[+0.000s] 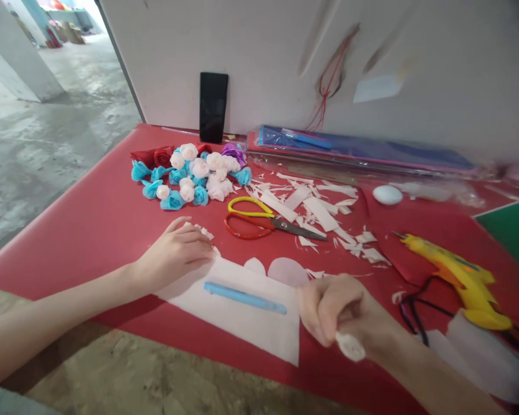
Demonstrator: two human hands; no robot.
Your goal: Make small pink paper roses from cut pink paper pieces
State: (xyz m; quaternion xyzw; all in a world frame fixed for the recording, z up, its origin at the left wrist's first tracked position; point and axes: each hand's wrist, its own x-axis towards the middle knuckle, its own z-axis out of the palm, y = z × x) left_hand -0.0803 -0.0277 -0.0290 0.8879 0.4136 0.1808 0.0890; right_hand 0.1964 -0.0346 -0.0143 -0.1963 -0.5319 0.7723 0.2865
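My left hand (pixel 175 253) lies flat with its fingers stretched out, pressing the left end of a white paper sheet (pixel 242 314) on the red table cover (pixel 90 225). A light blue pen (pixel 244 297) rests on that sheet. At the sheet's right edge my right hand (pixel 341 314) is closed in a fist around a small white paper piece (pixel 351 347). Two rounded white paper petals (pixel 281 271) lie just beyond the sheet.
Red-and-yellow scissors (pixel 263 222) lie among white paper scraps (pixel 324 213). A pile of blue, white, red and purple paper roses (pixel 190 173) sits behind. A yellow glue gun (pixel 458 276) with its black cord is right. Wrapped coloured paper (pixel 363 150), a black phone (pixel 213 106) and a white egg shape (pixel 387 195) stand by the wall.
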